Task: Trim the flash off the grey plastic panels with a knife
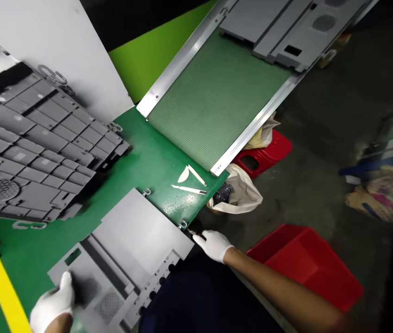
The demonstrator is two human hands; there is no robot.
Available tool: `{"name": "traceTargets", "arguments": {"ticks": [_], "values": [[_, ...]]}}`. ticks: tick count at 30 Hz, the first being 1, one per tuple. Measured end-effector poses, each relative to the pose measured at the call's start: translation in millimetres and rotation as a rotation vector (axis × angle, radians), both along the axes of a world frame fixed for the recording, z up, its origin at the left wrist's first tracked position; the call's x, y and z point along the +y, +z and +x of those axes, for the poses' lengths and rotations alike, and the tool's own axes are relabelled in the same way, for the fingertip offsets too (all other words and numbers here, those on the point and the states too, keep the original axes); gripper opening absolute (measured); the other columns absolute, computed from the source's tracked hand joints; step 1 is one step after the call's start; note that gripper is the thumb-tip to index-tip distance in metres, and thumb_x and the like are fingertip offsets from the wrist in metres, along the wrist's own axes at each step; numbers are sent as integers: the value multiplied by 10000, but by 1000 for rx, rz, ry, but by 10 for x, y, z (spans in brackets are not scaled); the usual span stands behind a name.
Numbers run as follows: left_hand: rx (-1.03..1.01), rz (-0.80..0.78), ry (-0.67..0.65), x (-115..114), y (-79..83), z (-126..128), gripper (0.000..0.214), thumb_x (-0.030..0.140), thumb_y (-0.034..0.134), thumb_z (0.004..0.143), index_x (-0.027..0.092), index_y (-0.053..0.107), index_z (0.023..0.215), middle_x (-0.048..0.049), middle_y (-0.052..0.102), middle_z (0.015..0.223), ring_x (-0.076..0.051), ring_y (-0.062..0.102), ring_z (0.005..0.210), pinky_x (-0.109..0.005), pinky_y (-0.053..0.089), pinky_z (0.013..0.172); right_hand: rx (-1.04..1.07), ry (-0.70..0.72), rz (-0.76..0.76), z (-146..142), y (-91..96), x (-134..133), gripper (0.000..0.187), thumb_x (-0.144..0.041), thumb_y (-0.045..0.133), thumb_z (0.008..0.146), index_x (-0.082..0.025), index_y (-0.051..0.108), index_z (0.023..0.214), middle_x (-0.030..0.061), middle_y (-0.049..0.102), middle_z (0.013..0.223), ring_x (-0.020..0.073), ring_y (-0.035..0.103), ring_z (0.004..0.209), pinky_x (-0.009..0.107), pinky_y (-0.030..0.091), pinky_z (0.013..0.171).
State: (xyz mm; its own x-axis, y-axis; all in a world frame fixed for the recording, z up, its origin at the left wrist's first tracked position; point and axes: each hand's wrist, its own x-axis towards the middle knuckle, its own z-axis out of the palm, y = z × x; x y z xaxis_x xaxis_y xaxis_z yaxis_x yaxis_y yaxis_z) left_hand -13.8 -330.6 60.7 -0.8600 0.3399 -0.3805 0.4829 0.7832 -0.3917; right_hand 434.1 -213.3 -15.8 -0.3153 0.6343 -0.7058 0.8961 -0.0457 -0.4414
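A flat grey plastic panel [130, 240] lies on the green table [148, 157] in front of me. My left hand [54, 303], in a white glove, rests on the panel's near left corner, fingers curled on its edge. My right hand [213, 244], also gloved, is closed around a small blade-like tool [193, 232] at the panel's right corner, by the table edge.
A stack of ribbed grey panels [33, 143] sits at the left. A green conveyor belt [217, 97] carries more grey panels [286, 27] at the top. Two white knives [191, 182] lie on the table. Below are a red bin [303, 268], a red stool [266, 152] and a bag [238, 189].
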Motion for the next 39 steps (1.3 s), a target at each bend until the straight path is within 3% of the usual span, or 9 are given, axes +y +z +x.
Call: {"name": "traceTargets", "arguments": {"ticks": [3, 7, 11, 14, 19, 24, 28, 33, 39], "values": [[82, 241, -75, 437, 28, 420, 525, 669, 350, 868, 288, 699, 961, -57, 763, 1045, -324, 701, 1053, -427, 598, 777, 12, 31, 0, -116, -13, -55, 641, -661, 304, 1005, -167, 713, 981, 184, 746, 1070, 298, 703, 1026, 368, 467, 863], [-467, 587, -635, 1218, -95, 1285, 488, 584, 417, 957, 210, 706, 1078, -119, 715, 1203, -308, 633, 1155, -427, 483, 1032, 39, 36, 22, -170, -15, -38, 664, -679, 289, 999, -164, 707, 1031, 179, 740, 1074, 300, 701, 1026, 375, 477, 869], [-919, 501, -931, 1815, -350, 1934, 409, 497, 435, 993, 212, 727, 1016, -107, 731, 1131, -270, 646, 1030, -364, 452, 995, 47, 55, 63, -140, -27, -29, 667, -689, 295, 991, -171, 711, 1042, 174, 736, 1072, 300, 699, 1022, 381, 483, 870], [-1009, 293, -1066, 1969, -501, 2109, 436, 451, 398, 1010, 186, 731, 915, -109, 733, 980, -235, 631, 875, -339, 443, 886, 37, 50, 71, -147, -44, -36, 689, -704, 281, 984, -171, 715, 1033, 175, 734, 1060, 306, 704, 1001, 386, 494, 847], [-909, 107, -1046, 1940, -583, 2072, 520, 538, 393, 986, 205, 628, 663, -56, 607, 617, -189, 508, 585, -332, 399, 713, 22, 52, 108, -237, -30, -1, 720, -703, 249, 985, -161, 722, 1030, 184, 743, 1036, 327, 719, 966, 409, 516, 817], [-852, -15, -1005, 1970, -565, 2114, 537, 563, 315, 997, 216, 642, 750, -44, 650, 685, -192, 569, 654, -309, 410, 742, 1, 129, 127, -308, 30, 36, 706, -664, 235, 1003, -152, 721, 1031, 186, 759, 977, 345, 737, 923, 435, 541, 778], [-1025, -174, -1010, 2004, -681, 2233, 491, 637, 415, 948, 250, 709, 874, -24, 720, 833, -194, 622, 758, -292, 430, 773, -25, 181, 205, -335, 44, 13, 652, -586, 272, 1028, -101, 709, 1021, 191, 758, 916, 357, 746, 861, 428, 556, 722], [-1063, -269, -973, 2052, -893, 2371, 465, 650, 585, 845, 213, 717, 756, -18, 648, 674, -156, 514, 595, -280, 414, 625, -41, 202, 268, -358, 16, -36, 612, -549, 304, 1036, -84, 703, 1009, 199, 751, 883, 350, 749, 813, 410, 562, 680], [-1064, -287, -947, 2140, -966, 2521, 460, 613, 677, 774, 187, 667, 603, -26, 595, 563, -151, 485, 543, -284, 426, 603, -72, 178, 298, -387, -13, -139, 594, -528, 298, 1042, -95, 704, 1008, 200, 746, 890, 343, 744, 787, 414, 562, 661]]}}
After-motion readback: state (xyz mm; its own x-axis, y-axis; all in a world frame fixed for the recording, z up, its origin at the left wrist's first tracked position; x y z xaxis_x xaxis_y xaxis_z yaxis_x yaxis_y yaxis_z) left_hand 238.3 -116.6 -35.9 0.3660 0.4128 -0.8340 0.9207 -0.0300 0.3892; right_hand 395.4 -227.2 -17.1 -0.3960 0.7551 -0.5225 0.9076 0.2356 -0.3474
